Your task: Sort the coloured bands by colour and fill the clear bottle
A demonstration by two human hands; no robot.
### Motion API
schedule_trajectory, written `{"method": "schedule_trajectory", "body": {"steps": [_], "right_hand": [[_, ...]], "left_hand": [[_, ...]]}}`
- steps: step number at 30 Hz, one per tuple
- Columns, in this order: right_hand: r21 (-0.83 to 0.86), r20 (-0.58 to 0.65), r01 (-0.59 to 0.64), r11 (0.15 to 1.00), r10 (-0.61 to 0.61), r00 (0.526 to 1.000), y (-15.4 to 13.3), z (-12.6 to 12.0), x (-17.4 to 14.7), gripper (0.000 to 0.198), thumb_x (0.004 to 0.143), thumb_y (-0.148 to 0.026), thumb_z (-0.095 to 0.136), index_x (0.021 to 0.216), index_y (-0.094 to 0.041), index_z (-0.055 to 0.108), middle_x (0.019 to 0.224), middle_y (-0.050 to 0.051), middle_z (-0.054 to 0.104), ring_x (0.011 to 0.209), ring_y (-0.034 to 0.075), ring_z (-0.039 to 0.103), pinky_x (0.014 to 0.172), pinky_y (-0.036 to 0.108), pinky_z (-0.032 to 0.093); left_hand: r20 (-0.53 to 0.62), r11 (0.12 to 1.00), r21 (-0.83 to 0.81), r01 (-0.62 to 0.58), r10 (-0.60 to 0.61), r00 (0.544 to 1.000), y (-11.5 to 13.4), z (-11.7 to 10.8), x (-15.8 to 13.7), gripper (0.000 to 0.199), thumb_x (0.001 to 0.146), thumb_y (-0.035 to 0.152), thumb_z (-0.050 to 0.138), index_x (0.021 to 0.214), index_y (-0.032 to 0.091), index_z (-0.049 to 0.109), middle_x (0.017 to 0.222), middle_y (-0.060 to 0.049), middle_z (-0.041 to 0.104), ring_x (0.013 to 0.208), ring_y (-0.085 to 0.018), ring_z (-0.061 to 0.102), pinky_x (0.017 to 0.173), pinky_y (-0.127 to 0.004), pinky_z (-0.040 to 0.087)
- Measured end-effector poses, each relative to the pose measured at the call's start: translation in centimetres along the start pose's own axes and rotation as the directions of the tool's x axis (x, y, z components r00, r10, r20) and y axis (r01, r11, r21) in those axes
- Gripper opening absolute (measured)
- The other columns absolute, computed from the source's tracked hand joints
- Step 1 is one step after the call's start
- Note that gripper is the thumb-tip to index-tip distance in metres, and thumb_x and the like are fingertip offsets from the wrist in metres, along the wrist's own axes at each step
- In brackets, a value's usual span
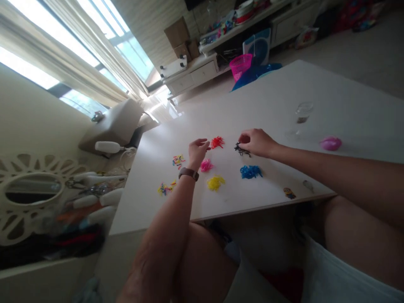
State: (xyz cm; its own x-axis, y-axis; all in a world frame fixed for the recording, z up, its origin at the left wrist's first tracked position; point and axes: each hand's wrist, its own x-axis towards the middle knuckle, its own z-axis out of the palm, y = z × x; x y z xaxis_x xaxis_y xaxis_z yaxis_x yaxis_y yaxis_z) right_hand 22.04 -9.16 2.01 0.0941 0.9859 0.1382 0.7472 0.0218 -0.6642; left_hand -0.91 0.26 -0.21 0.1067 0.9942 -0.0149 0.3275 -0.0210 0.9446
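Observation:
Small piles of what look like rubber bands lie on the white table, sorted by colour. My right hand is at the black pile, fingers pinched down on its strands. My left hand hovers just left of the red pile, its fingers loosely bent and apart, with nothing visible in them. Below that hand is the pink pile, and nearer to me the yellow pile. The blue pile sits below my right hand. Two mixed-colour piles, an upper one and a lower one, are at the left.
A clear plastic container and a pink-purple lump are on the right of the white table. A small yellow-and-blue figure lies by the near edge. Beyond the table stand a pink basket and a low cabinet.

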Motion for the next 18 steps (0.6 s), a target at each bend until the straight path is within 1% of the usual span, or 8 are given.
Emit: {"method": "schedule_trajectory", "body": {"steps": [2, 5, 8, 11, 13, 14, 16, 18], "right_hand": [[0.028, 0.003, 0.004, 1.0, -0.004, 1.0, -0.1, -0.4, 0.0, 0.013, 0.072, -0.017, 0.07, 0.085, -0.016, 0.075, 0.079, 0.003, 0.074, 0.074, 0.016, 0.068, 0.07, 0.025, 0.05], [0.078, 0.028, 0.03, 0.996, -0.032, 0.999, -0.2, -1.0, -0.1, 0.011, 0.074, -0.02, 0.069, 0.083, -0.017, 0.073, 0.078, 0.003, 0.074, 0.074, 0.016, 0.068, 0.07, 0.026, 0.051], [0.094, 0.085, 0.072, 0.993, -0.08, 0.993, -0.6, -1.6, -0.4, 0.009, 0.075, -0.022, 0.069, 0.082, -0.017, 0.073, 0.078, 0.003, 0.074, 0.071, 0.015, 0.068, 0.067, 0.025, 0.051], [0.112, 0.114, 0.121, 0.986, -0.134, 0.984, -1.0, -2.0, -0.9, 0.009, 0.076, -0.022, 0.068, 0.083, -0.018, 0.073, 0.077, 0.003, 0.072, 0.068, 0.015, 0.067, 0.066, 0.026, 0.052], [0.114, 0.12, 0.165, 0.98, -0.179, 0.977, -1.0, -2.1, -1.2, 0.008, 0.076, -0.021, 0.067, 0.082, -0.018, 0.073, 0.082, 0.004, 0.073, 0.069, 0.014, 0.066, 0.068, 0.026, 0.052], [0.115, 0.124, 0.176, 0.978, -0.19, 0.974, -1.0, -2.2, -1.2, 0.008, 0.076, -0.02, 0.067, 0.081, -0.018, 0.073, 0.083, 0.004, 0.072, 0.07, 0.014, 0.066, 0.068, 0.026, 0.053], [0.133, 0.129, 0.182, 0.974, -0.199, 0.972, -0.8, -2.3, -1.3, 0.008, 0.077, -0.02, 0.066, 0.08, -0.018, 0.073, 0.085, 0.004, 0.072, 0.071, 0.014, 0.067, 0.07, 0.026, 0.053], [0.154, 0.137, 0.182, 0.971, -0.203, 0.97, -0.6, -2.4, -1.3, 0.008, 0.078, -0.02, 0.065, 0.079, -0.018, 0.073, 0.085, 0.005, 0.071, 0.072, 0.014, 0.067, 0.071, 0.027, 0.054]], "left_hand": [[-0.041, 1.0, -0.001, 0.005, -0.005, 0.999, 0.3, -1.5, 0.4, 0.025, 0.076, 0.023, 0.07, 0.098, 0.012, 0.071, 0.083, -0.008, 0.072, 0.064, -0.015, 0.07, 0.059, -0.023, 0.048], [-0.125, 0.998, 0.035, 0.043, -0.038, 0.991, 0.2, -4.9, 0.8, 0.023, 0.073, 0.021, 0.067, 0.096, 0.015, 0.07, 0.084, -0.006, 0.072, 0.064, -0.015, 0.07, 0.057, -0.022, 0.047], [-0.211, 0.99, 0.089, 0.111, -0.09, 0.973, -0.8, -8.7, 0.7, 0.023, 0.069, 0.021, 0.066, 0.092, 0.015, 0.071, 0.079, -0.006, 0.071, 0.066, -0.016, 0.07, 0.054, -0.021, 0.045], [-0.288, 0.978, 0.098, 0.186, -0.151, 0.946, -2.1, -11.6, 0.2, 0.024, 0.067, 0.02, 0.067, 0.088, 0.013, 0.072, 0.077, -0.007, 0.071, 0.068, -0.017, 0.068, 0.057, -0.023, 0.046], [-0.353, 0.958, 0.162, 0.239, -0.169, 0.92, -2.7, -12.7, -0.2, 0.023, 0.064, 0.02, 0.067, 0.084, 0.013, 0.074, 0.074, -0.007, 0.071, 0.068, -0.017, 0.066, 0.058, -0.024, 0.046], [-0.366, 0.945, 0.196, 0.263, -0.179, 0.913, -2.9, -13.0, -0.3, 0.022, 0.063, 0.021, 0.068, 0.083, 0.013, 0.075, 0.073, -0.007, 0.071, 0.068, -0.018, 0.065, 0.059, -0.025, 0.046], [-0.36, 0.925, 0.236, 0.298, -0.202, 0.911, -3.3, -13.3, -0.5, 0.023, 0.06, 0.021, 0.07, 0.081, 0.014, 0.076, 0.074, -0.007, 0.072, 0.069, -0.018, 0.064, 0.059, -0.025, 0.045], [-0.33, 0.915, 0.256, 0.312, -0.22, 0.918, -3.6, -13.3, -0.6, 0.023, 0.056, 0.02, 0.072, 0.078, 0.015, 0.076, 0.076, -0.007, 0.073, 0.071, -0.019, 0.063, 0.06, -0.026, 0.045]]}}
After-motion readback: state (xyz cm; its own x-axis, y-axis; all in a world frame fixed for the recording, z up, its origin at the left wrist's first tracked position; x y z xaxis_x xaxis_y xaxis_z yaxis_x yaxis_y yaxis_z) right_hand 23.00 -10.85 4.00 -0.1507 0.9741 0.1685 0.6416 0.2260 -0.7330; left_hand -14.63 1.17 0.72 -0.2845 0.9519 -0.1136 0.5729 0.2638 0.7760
